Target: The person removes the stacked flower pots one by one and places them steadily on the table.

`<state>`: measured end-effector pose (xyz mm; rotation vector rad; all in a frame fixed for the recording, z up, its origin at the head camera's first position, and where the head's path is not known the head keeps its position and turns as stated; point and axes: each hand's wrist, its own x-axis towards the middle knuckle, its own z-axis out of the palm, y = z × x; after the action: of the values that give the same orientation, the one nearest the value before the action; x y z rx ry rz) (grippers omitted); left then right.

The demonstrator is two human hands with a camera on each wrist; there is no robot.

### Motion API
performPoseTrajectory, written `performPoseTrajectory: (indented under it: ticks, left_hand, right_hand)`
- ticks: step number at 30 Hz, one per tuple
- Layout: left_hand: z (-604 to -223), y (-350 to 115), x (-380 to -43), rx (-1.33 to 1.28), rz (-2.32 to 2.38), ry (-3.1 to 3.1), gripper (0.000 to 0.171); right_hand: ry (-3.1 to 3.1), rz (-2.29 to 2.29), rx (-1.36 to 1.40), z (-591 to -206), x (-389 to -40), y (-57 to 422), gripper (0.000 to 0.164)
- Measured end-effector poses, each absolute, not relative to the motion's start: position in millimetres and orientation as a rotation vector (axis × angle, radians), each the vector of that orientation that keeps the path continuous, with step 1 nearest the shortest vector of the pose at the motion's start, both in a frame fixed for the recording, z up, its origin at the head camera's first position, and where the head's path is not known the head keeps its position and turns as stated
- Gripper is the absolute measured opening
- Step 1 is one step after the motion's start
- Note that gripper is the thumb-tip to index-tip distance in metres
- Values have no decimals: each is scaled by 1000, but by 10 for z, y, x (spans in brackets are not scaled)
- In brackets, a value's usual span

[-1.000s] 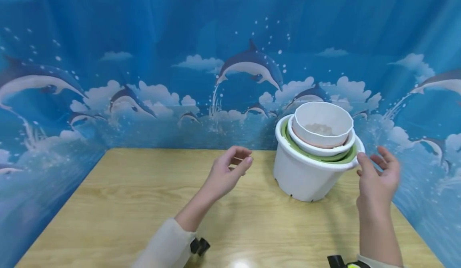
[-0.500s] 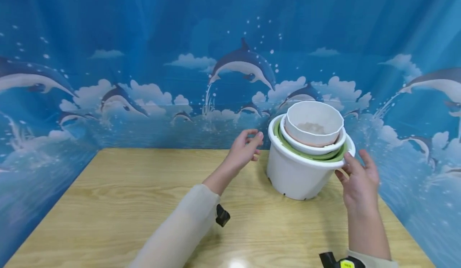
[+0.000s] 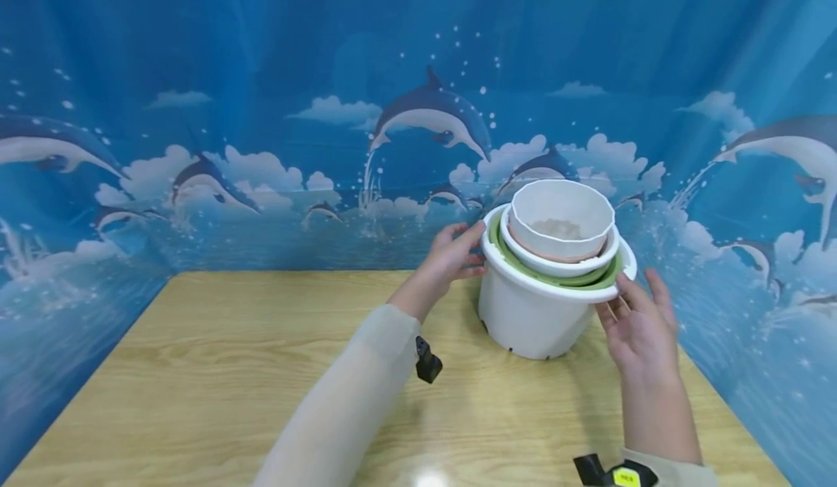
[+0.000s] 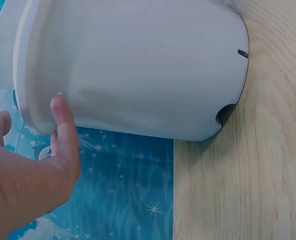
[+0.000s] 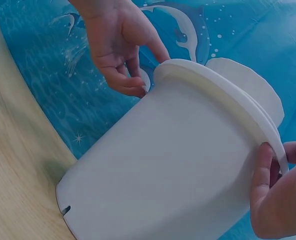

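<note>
White and smooth, the large pot (image 3: 532, 320) is carrying our touch at its outer rim (image 5: 233, 95). Our left grip (image 3: 447, 258) is resting loosely there, fingers (image 4: 62, 112) lying against the wall under the lip rather than closing on it. On the opposite side our right grip (image 3: 644, 331) is touching the wall just below the lip with its fingers (image 5: 260, 175); whether it is clasping the rim, we cannot tell.

For a sure hold, we are judging it best to be matching both sides in height, hooking the fingers under the lip and pressing inward evenly. Inside, a green pot (image 3: 611, 275), a smaller white pot (image 3: 575, 270), a pinkish layer (image 3: 552, 257) and a many-sided white bowl (image 3: 562, 207) are nesting, the bowl standing tall above the others. That height is, we think, making level handling matter; tilting could be shifting the loose pieces.

Below, the stack is standing upright towards the far right of the wooden desk (image 3: 261, 356). Behind it a blue dolphin curtain (image 3: 261, 73) is hanging.
</note>
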<state>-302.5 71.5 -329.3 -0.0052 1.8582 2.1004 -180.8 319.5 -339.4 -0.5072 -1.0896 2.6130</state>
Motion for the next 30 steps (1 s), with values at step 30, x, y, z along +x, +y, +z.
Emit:
performPoseTrajectory:
  ticks: [30]
  left_hand:
    - [-3333, 757, -3012, 66, 2222, 1785, 61]
  right_hand:
    - [-1149, 2501, -500, -3390, -1873, 3057, 73]
